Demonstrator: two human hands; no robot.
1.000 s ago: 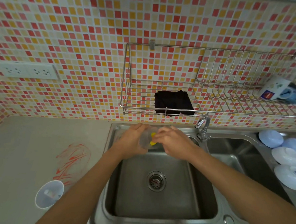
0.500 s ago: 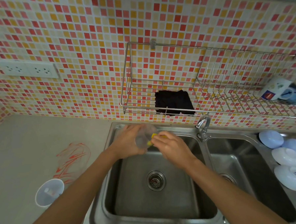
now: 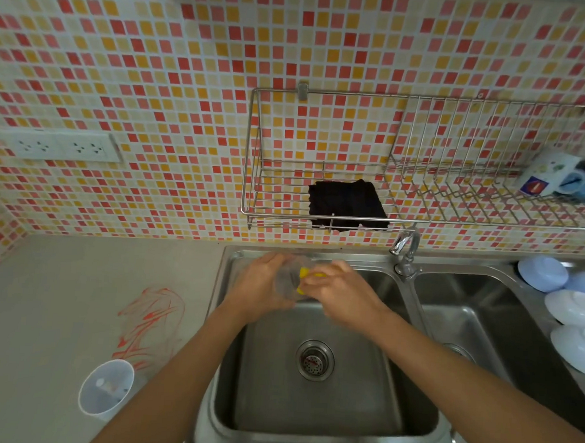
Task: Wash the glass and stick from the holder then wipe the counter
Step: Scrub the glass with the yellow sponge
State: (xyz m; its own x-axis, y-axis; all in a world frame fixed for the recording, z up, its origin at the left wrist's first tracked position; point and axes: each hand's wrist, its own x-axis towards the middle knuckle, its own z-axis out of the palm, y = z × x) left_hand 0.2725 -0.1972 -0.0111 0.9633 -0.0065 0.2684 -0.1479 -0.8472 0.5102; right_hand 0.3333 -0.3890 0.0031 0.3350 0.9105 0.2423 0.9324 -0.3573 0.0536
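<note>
Left hand [image 3: 262, 287] gripping glass [image 3: 289, 280], right hand [image 3: 340, 290] pinching (probably) yellow sponge [image 3: 303, 272], above sink [image 3: 307, 435], cup [image 3: 106, 389] beside.

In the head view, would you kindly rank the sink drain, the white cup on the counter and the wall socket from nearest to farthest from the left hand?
1. Sink drain, below the left hand.
2. White cup, lower left on the counter.
3. Wall socket, far upper left.

glass [image 3: 289, 278] blurred, sponge [image 3: 304, 273] mostly hidden
</note>
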